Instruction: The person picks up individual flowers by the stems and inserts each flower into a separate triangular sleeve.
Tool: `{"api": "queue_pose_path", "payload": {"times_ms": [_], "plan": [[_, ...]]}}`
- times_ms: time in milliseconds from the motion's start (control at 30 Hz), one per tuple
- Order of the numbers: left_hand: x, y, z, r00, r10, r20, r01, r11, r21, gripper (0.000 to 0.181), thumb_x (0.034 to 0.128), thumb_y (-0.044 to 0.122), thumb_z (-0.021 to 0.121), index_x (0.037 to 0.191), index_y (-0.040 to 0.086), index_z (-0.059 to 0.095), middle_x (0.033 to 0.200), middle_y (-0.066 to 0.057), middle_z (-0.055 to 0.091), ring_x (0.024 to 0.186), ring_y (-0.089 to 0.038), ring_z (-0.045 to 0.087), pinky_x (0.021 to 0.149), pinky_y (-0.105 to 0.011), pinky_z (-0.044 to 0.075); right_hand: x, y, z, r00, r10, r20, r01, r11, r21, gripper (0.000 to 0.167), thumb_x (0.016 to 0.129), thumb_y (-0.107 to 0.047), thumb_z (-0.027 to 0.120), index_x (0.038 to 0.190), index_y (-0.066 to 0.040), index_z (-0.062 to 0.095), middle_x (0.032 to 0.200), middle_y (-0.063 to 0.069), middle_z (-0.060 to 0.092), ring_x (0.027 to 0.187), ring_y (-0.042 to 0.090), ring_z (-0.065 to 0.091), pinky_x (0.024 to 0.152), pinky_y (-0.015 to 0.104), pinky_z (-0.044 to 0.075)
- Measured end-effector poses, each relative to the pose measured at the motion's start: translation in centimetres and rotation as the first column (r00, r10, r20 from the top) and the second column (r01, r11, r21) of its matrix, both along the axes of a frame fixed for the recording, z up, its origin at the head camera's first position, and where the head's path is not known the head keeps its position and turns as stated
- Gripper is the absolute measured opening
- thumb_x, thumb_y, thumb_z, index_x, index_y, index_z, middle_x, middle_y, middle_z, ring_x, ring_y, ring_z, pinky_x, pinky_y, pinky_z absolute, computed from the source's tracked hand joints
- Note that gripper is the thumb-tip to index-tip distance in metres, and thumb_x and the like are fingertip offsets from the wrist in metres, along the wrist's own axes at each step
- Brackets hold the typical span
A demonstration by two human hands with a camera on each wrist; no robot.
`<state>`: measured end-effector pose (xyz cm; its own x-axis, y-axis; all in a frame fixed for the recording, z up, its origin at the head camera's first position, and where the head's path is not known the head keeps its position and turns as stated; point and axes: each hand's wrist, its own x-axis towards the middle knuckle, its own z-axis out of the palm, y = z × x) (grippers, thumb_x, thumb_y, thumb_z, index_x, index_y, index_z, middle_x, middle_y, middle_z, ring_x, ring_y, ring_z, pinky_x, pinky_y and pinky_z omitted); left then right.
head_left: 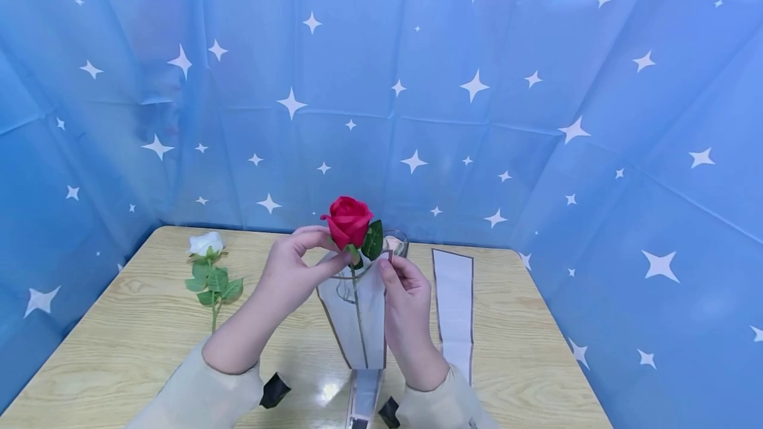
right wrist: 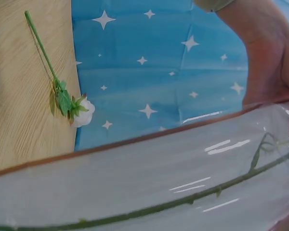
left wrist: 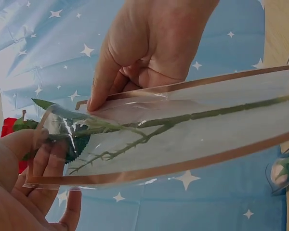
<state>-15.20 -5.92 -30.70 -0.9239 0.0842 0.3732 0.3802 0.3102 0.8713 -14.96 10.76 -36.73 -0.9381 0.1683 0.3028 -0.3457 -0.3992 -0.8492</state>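
Red rose gripped under the bloom, stem in a clear sleeve

Just below centre in the head view: red rose (head_left: 348, 222), upright, bloom above the mouth of a clear, brown-edged sleeve (head_left: 372, 313), long stem running down inside. Fingers of the left hand (head_left: 301, 260) in from the left, thumb and fingers curled closed on the rose just under the bloom. Fingers of the right hand (head_left: 410, 300) in a pinch on the sleeve's upper right edge. Across the middle of the left wrist view: sleeve running crosswise, stem and thin side shoot visible through it, dark leaves at the mouth, red petals partly cut off at the left edge. Across the bottom of the right wrist view: sleeve and stem again, streaked with white glare.

At the left of the head view: white rose (head_left: 216, 280), lying on the table (head_left: 524, 336), bloom toward the far edge, green leaves below it. Right of the sleeve's mouth, partly hidden: pale flower (head_left: 393, 244) in clear wrapping. Right of the right hand: flat sleeve (head_left: 456, 303), also brown-edged, lower part behind the right cuff (head_left: 447, 404). At bottom centre: narrow strip (head_left: 365, 394), cut off by the frame. Across the top: blue backdrop (head_left: 441, 128) with white stars.
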Motion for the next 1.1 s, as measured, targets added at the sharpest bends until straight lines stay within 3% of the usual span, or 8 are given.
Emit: {"api": "queue_pose_path", "payload": {"times_ms": [167, 433, 533, 667, 767, 867, 967, 1100], "plan": [[0.0, -0.1, 0.0, 1.000, -0.018, -0.010, 0.017, 0.999, -0.037, 0.015, 0.0735, 0.012, 0.080, 0.088, 0.012, 0.076, 0.108, -0.003, 0.068, 0.116, -0.021, 0.053, 0.097, -0.052, 0.042, 0.1, -0.2, 0.1, 1.000, 0.007, 0.022, -0.006, 1.000, -0.023, 0.020, 0.092, -0.003, 0.058, 0.090, -0.019, 0.071, 0.085, -0.005, 0.064, 0.088, 0.009, 0.057, 0.078, 0.019, 0.049], [0.2, -0.1, 0.1, 0.982, 0.026, -0.187, -0.051, 0.990, -0.131, 0.022, 0.0685, 0.021, 0.085, 0.088, 0.016, 0.076, 0.101, 0.004, 0.069, 0.113, -0.017, 0.051, 0.092, -0.044, 0.044, 0.3, -0.2, 0.0, 1.000, 0.005, 0.000, -0.005, 0.999, -0.051, 0.021, 0.093, -0.002, 0.056, 0.092, -0.017, 0.070, 0.087, -0.005, 0.063, 0.087, 0.007, 0.056, 0.076, 0.017, 0.048], [0.4, -0.1, 0.4, 0.981, 0.052, -0.187, -0.079, 0.987, -0.140, 0.023, 0.0670, 0.026, 0.086, 0.084, 0.015, 0.075, 0.103, 0.004, 0.067, 0.113, -0.017, 0.050, 0.093, -0.046, 0.042, 0.3, -0.1, 0.1, 1.000, 0.004, -0.003, -0.004, 0.997, -0.071, 0.021, 0.094, -0.002, 0.055, 0.093, -0.017, 0.070, 0.087, -0.005, 0.062, 0.086, 0.006, 0.055, 0.076, 0.016, 0.048], [0.6, -0.4, 0.6, 0.992, 0.066, -0.111, -0.079, 0.991, -0.112, 0.029, 0.0665, 0.031, 0.086, 0.088, 0.016, 0.073, 0.111, 0.002, 0.064, 0.117, -0.018, 0.048, 0.097, -0.051, 0.039, 0.3, -0.1, 0.2, 1.000, 0.007, -0.012, -0.008, 0.995, -0.094, 0.021, 0.094, -0.003, 0.055, 0.094, -0.017, 0.070, 0.088, -0.005, 0.062, 0.087, 0.006, 0.055, 0.077, 0.016, 0.048], [0.6, -0.9, 0.5, 0.995, 0.055, -0.087, -0.061, 0.996, -0.065, 0.044, 0.0652, 0.032, 0.087, 0.100, 0.016, 0.067, 0.113, 0.002, 0.060, 0.114, -0.017, 0.049, 0.098, -0.049, 0.038, 0.3, 0.0, 0.2, 1.000, 0.007, -0.018, -0.009, 0.994, -0.106, 0.020, 0.094, -0.003, 0.055, 0.093, -0.016, 0.070, 0.090, -0.004, 0.062, 0.088, 0.007, 0.055, 0.077, 0.016, 0.048], [0.5, -1.2, 0.4, 0.990, 0.006, -0.138, -0.009, 1.000, -0.018, 0.068, 0.0628, 0.027, 0.089, 0.119, 0.018, 0.053, 0.121, 0.004, 0.054, 0.113, -0.013, 0.048, 0.099, -0.044, 0.038, 0.2, 0.1, 0.3, 1.000, 0.006, -0.015, -0.008, 0.992, -0.122, 0.018, 0.094, -0.003, 0.055, 0.093, -0.015, 0.069, 0.091, -0.004, 0.061, 0.088, 0.007, 0.056, 0.078, 0.016, 0.049], [0.3, -1.4, 0.4, 0.957, -0.055, -0.285, 0.040, 0.997, -0.059, 0.103, 0.0549, 0.026, 0.093, 0.139, 0.019, 0.035, 0.138, 0.005, 0.042, 0.123, -0.013, 0.042, 0.104, -0.045, 0.035, 0.2, 0.2, 0.3, 1.000, 0.005, -0.010, -0.006, 0.991, -0.136, 0.018, 0.094, -0.004, 0.056, 0.092, -0.015, 0.069, 0.092, -0.004, 0.061, 0.087, 0.006, 0.057, 0.079, 0.016, 0.049], [-0.1, -1.7, 0.8, 0.853, -0.155, -0.498, 0.028, 0.967, -0.254, 0.129, 0.0457, 0.036, 0.095, 0.149, 0.014, 0.021, 0.155, -0.001, 0.024, 0.139, -0.020, 0.027, 0.110, -0.051, 0.029, 0.2, 0.3, 0.3, 1.000, 0.008, -0.015, -0.010, 0.990, -0.144, 0.019, 0.094, -0.003, 0.056, 0.092, -0.015, 0.070, 0.092, -0.004, 0.062, 0.088, 0.007, 0.057, 0.079, 0.016, 0.050]]}}
